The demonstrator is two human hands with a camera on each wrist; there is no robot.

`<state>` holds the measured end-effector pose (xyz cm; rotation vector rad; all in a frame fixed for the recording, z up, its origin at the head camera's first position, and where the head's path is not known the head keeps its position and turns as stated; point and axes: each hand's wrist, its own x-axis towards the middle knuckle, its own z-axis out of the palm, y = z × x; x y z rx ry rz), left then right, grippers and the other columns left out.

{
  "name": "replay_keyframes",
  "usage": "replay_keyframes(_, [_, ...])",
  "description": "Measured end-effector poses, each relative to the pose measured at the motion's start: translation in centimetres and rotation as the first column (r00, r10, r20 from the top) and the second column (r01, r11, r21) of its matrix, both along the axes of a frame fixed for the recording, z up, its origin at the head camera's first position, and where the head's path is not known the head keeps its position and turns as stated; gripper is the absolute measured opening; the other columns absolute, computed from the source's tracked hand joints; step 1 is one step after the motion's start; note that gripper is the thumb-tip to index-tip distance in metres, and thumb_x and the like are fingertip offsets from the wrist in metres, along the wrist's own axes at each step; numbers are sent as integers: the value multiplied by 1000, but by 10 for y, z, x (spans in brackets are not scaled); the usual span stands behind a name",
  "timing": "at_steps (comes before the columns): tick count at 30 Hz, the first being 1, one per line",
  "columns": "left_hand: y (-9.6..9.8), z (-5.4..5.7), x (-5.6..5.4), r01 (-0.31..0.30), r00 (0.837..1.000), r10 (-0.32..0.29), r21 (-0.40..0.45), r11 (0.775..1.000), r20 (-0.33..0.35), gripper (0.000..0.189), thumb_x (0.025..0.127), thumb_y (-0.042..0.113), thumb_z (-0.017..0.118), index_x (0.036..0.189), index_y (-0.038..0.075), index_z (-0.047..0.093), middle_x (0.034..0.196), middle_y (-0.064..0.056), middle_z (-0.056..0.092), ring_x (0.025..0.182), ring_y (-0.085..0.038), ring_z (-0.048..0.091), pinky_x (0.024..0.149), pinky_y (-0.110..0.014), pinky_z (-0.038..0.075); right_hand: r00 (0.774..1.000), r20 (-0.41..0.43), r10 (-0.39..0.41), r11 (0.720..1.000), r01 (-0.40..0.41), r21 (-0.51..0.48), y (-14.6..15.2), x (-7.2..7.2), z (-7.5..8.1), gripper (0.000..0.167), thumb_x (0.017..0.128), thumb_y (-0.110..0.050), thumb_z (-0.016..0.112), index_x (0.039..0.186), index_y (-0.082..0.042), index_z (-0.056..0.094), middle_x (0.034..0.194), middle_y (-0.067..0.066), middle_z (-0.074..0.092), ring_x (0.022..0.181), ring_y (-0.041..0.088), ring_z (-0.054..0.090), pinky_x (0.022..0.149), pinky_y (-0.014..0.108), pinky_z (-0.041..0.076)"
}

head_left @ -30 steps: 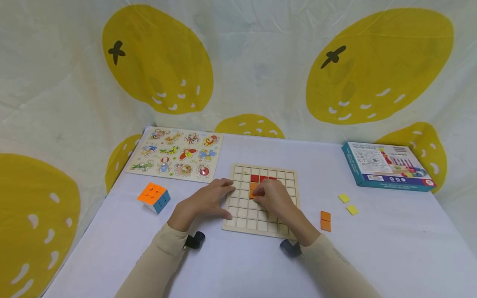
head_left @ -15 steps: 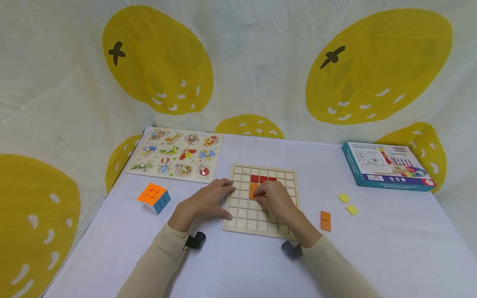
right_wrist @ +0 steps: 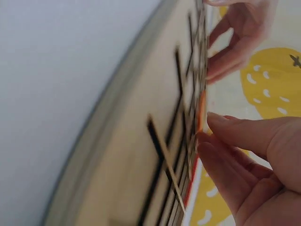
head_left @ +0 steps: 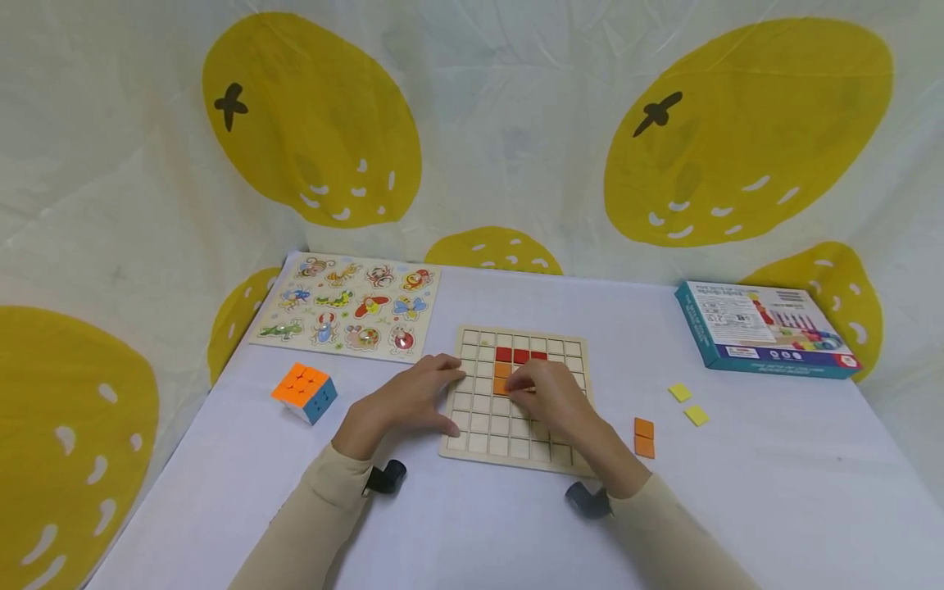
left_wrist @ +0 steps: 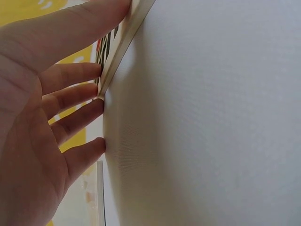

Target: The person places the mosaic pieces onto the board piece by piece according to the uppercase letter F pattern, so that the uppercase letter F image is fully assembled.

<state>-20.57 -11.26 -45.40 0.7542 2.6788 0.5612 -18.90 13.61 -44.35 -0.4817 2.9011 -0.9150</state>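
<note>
In the head view a square wooden grid board (head_left: 497, 446) lies on the table. Set in its cells are a row of red tiles (head_left: 521, 356) and two orange tiles (head_left: 501, 378) below the row's left end. My left hand (head_left: 409, 397) rests at the board's left edge, thumb and fingers spread along it; the left wrist view shows these fingers (left_wrist: 77, 115) fairly straight. My right hand (head_left: 553, 397) is over the board, fingertips beside the lower orange tile. In the right wrist view, thumb and fingers (right_wrist: 221, 165) stand slightly apart near the orange, with nothing visible between them.
Two loose orange tiles (head_left: 645, 438) and two yellow tiles (head_left: 696, 415) lie right of the board. A puzzle cube (head_left: 304, 391) stands at left, an insect puzzle board (head_left: 347, 305) behind it. A teal-edged box (head_left: 767, 329) is at the back right.
My right hand has shifted slightly right and toward me, uncovering more of the lower orange tile and the red row. My left hand has stayed at the board's edge.
</note>
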Motion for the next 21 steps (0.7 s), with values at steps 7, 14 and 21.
replay_keyframes(7, [0,-1,0,10,1000,-10,1,1000,-10,89,74,48,90,148,12,55,159,-4,44,145,-23,43,120,-40,43,997,16,-78,991,76,113,40,12,13,39,86,-15,81,124,-10,73,129,13,71,122,37,65,103,55,54])
replay_keyframes(14, [-2,-2,0,11,1000,-11,7,1000,-9,89,74,48,90,148,12,55,159,-4,44,146,-23,42,121,-40,42,968,88,-233,942,203,267,92,29,21,58,88,-32,80,138,-10,62,143,23,59,134,46,52,107,62,48])
replay_keyframes(21, [-2,-3,0,8,1000,-8,11,1000,-2,90,73,48,90,148,12,54,160,-4,44,147,-23,41,121,-41,41,948,110,-299,907,247,342,131,45,15,67,84,-42,81,138,-7,61,134,26,63,121,46,58,97,62,53])
